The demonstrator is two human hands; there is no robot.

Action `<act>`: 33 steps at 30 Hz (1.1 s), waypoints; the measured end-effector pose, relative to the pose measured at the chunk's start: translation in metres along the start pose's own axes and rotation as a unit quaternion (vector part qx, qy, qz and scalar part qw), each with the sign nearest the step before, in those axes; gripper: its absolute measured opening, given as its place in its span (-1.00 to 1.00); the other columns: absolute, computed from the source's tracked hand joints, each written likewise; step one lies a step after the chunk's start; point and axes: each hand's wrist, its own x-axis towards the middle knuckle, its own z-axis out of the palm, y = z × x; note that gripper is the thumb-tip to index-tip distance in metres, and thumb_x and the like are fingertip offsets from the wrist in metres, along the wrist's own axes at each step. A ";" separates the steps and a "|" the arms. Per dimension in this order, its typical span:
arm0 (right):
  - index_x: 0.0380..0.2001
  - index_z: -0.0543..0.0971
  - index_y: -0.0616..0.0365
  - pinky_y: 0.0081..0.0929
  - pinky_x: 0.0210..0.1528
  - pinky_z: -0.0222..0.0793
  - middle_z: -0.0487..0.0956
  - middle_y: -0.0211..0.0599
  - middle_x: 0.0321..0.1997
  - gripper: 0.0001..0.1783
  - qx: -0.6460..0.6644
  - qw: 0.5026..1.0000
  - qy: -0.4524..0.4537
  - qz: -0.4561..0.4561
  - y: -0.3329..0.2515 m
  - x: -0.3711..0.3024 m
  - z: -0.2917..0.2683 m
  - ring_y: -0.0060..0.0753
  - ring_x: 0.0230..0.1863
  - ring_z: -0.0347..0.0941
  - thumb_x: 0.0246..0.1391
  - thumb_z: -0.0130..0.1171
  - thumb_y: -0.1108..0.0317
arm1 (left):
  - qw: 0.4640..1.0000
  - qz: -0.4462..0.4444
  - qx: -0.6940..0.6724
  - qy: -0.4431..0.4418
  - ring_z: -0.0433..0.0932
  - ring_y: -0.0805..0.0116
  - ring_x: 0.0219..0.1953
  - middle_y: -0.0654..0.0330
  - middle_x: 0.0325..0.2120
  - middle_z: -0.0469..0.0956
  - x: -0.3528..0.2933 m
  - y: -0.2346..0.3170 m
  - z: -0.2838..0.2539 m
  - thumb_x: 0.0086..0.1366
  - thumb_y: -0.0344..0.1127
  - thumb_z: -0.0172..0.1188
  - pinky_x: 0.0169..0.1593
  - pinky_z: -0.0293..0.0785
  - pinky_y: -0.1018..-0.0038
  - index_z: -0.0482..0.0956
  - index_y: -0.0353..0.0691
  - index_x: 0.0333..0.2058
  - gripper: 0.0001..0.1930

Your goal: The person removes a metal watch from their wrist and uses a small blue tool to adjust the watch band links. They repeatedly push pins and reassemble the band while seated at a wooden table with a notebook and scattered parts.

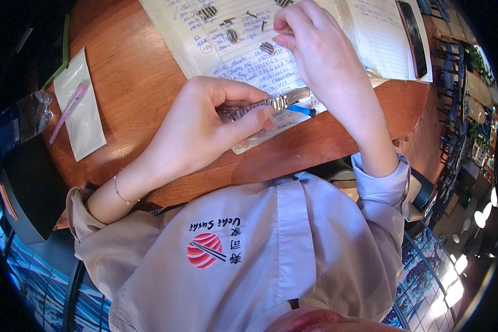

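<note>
My left hand (205,119) is closed around a silver metal-link watch band (281,102), its end sticking out past the thumb to the right. Beside that end, a blue stick-like piece with a dark tip (302,110) lies low over the paper. Higher up, my right hand (323,50) has thumb and fingertips drawn together above an open notebook (227,61); whatever they may hold is too small to make out. Close to those fingertips lie loose metal links (266,47) and a small dark pin-like piece (264,25). More link clusters (232,36) rest farther left on the page.
The notebook covers the far middle of a brown wooden table (133,72). A dark phone (413,39) lies on the right page. To the left, a pink pen (69,112) rests on a white packet (88,130), near a clear plastic bottle (25,122).
</note>
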 end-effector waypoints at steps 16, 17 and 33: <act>-0.36 0.40 0.27 -0.37 -0.18 0.35 0.47 -0.12 -0.35 -0.89 0.188 0.982 0.005 0.017 0.011 -0.005 -0.003 -0.09 -0.27 0.42 0.07 0.09 0.48 | 1.000 0.016 0.006 -0.007 0.53 0.59 -0.49 0.16 -0.51 0.62 0.000 0.000 0.000 0.25 -0.39 0.19 -0.45 0.49 0.62 0.59 -0.47 -0.25 -0.79; -0.35 0.47 0.27 -0.43 -0.22 0.37 0.50 -0.18 -0.37 -0.92 0.220 0.975 0.011 0.016 0.013 -0.009 -0.005 -0.18 -0.31 0.46 0.06 0.11 0.50 | 1.000 0.016 0.007 -0.006 0.53 0.60 -0.50 0.16 -0.52 0.62 0.000 0.000 0.000 0.25 -0.39 0.19 -0.45 0.49 0.62 0.59 -0.47 -0.25 -0.79; -0.29 0.49 0.27 -0.53 -0.31 0.42 0.55 -0.20 -0.38 -0.79 0.238 0.964 -0.092 -0.079 -0.011 -0.024 -0.023 -0.30 -0.37 0.54 -0.07 0.13 0.67 | 0.986 0.109 0.127 0.008 0.56 0.52 -0.47 0.07 -0.51 0.63 0.000 -0.004 0.000 0.16 -0.41 0.26 -0.33 0.52 0.53 0.62 -0.38 -0.29 -0.83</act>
